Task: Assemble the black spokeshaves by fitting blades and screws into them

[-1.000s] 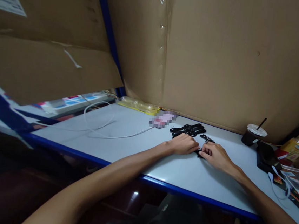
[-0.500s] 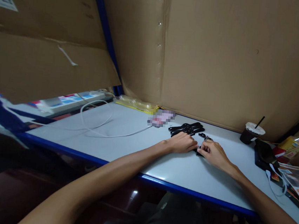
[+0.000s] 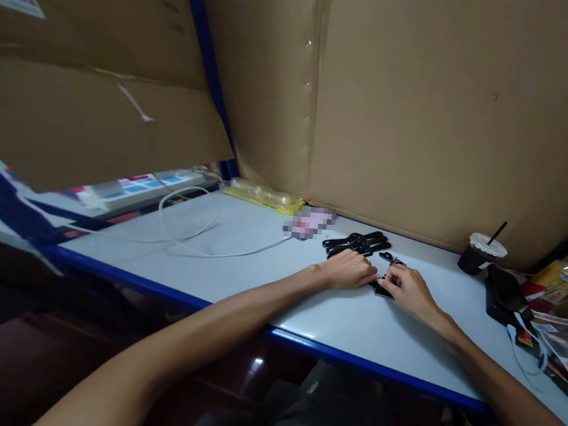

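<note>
My left hand (image 3: 353, 270) rests on the white tabletop (image 3: 252, 283), its fingers closed and pressed down at a small black piece (image 3: 385, 291). From the other side, my right hand (image 3: 411, 293) pinches at the same piece, thumb and fingertips close to the left fingertips. Most of the piece is hidden under the fingers, and its kind cannot be made out. Just behind my left hand lies a pile of glossy black parts with rounded arms (image 3: 360, 242). A small black and metallic part (image 3: 391, 258) shows beyond my right fingers.
A blurred-out pink object (image 3: 310, 222) with a white cable (image 3: 239, 257) lies behind left. A yellow-edged plastic package (image 3: 265, 198) sits along the cardboard wall (image 3: 423, 119). On the right are a drink cup with straw (image 3: 481, 254), a bottle (image 3: 566, 277) and a dark box (image 3: 506, 295).
The view has shifted slightly, so the scene sits a little further right. Both hands stay at the black piece, with only a small change in the right fingers.
</note>
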A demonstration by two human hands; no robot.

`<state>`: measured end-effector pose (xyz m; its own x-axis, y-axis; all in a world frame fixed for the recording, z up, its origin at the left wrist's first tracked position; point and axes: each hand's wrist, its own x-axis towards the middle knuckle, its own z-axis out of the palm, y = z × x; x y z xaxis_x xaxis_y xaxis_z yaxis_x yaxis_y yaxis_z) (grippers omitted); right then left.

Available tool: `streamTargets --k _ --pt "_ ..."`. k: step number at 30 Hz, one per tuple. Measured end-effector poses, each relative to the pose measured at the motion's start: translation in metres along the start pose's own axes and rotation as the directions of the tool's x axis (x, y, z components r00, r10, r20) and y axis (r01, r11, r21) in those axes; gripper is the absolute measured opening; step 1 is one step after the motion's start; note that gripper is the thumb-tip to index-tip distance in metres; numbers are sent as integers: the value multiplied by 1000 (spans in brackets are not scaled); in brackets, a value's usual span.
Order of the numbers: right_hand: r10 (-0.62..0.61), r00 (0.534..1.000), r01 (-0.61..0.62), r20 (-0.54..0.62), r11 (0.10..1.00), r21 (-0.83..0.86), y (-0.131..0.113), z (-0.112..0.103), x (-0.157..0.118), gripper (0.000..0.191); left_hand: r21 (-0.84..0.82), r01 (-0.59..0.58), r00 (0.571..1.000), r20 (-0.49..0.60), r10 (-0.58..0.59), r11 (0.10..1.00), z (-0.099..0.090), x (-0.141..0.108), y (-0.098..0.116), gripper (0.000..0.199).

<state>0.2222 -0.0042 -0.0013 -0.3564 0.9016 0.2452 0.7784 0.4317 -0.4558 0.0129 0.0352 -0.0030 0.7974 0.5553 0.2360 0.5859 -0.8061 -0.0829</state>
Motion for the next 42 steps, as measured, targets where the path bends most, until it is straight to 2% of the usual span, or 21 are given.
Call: streamTargets --k 2,4,7,11,15,19,22,26,31,34,36,38,42 --pt "36 999 -36 -6 999 15 2 1 1 9 1 -2 1000 2 2 1000 0 0 0 40" --pt "56 998 -56 14 998 8 3 -1 0 8 5 -4 1000 5 4 1000 0 0 0 39" --pt "23 997 -24 70 1000 11 1 -5 0 2 9 1 1000 18 -1 1000 0 0 0 39" --pt "-27 994 20 102 997 70 1 -6 1 12 19 8 1000 25 -9 1000 1 1 0 39" --pt "-17 999 16 38 999 38 5 0 3 9 19 9 1000 17 -9 1000 2 1 -1 41" --pt "2 1000 -4 18 994 108 12 4 4 7 9 10 1000 10 -10 1000 1 1 0 41" --pt "26 999 -30 43 995 95 16 3 4 6 0 12 1000 2 -12 1000 1 1 0 41" --pt "-7 995 -1 95 996 92 15 1 2 6 -7 8 1000 -6 -8 1000 2 2 0 39" --pt "6 999 -8 36 998 67 9 3 2 17 -4 -5 1000 -18 4 1000 5 2 -1 39" --pt "-3 1000 1 24 996 91 13 3 4 9 -26 -10 1000 -29 9 1000 5 2 -2 39" --pt "6 1000 -7 18 996 88 19 1 5 10 -30 -12 999 -30 11 999 5 2 -2 40" --pt "17 999 -18 44 999 40 23 -3 7 16 -29 -8 1000 -29 7 1000 4 2 -1 40" --pt "-22 991 23 134 1000 -12 25 -11 8 14 -44 -4 1000 -31 3 999 3 1 -1 41"
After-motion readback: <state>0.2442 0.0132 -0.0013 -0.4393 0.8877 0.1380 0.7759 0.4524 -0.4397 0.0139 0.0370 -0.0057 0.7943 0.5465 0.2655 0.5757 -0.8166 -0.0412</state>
